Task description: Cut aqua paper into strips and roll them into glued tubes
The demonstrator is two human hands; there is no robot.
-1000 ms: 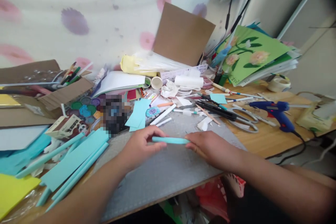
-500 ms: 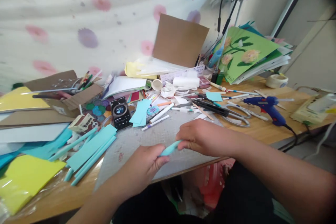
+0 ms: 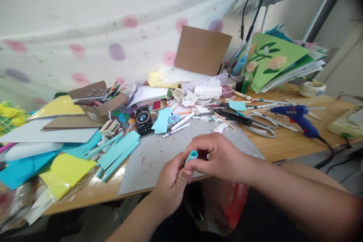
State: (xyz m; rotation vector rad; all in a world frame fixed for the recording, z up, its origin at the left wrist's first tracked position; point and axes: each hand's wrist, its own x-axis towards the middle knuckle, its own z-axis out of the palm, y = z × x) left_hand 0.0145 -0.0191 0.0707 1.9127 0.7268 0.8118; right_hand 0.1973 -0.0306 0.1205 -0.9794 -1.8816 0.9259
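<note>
holding a rolled teal paper tube (image 3: 192, 155) between both hands, you have it just above the near edge of the grey cutting mat (image 3: 159, 151); your left hand (image 3: 171, 181) closes round its lower part, fingers curled and thumb pressed against it, so only the open rounded end shows at the top; your right hand (image 3: 219, 157) pinches that upper end from the right, thumb below and fingers bent over it; the two hands touch each other around the tube, and how much of the tube lies inside the left fist you cannot tell; the mat lies on a wooden table (image 3: 283, 147) crowded with craft things; left of the mat lie more teal paper strips (image 3: 117, 151) beside a yellow sheet (image 3: 66, 172); beyond the mat stands a small black device (image 3: 143, 119) next to loose teal paper pieces (image 3: 162, 120) and white pens (image 3: 181, 123); to the right of the mat lie scissors (image 3: 256, 124), and further right a blue glue gun (image 3: 297, 117) with its cord running off the table edge; at the back a brown cardboard sheet (image 3: 202, 49) leans upright, with a green flower card (image 3: 272, 60) tilted to its right and a roll of tape (image 3: 312, 89) near the far right corner.
</note>
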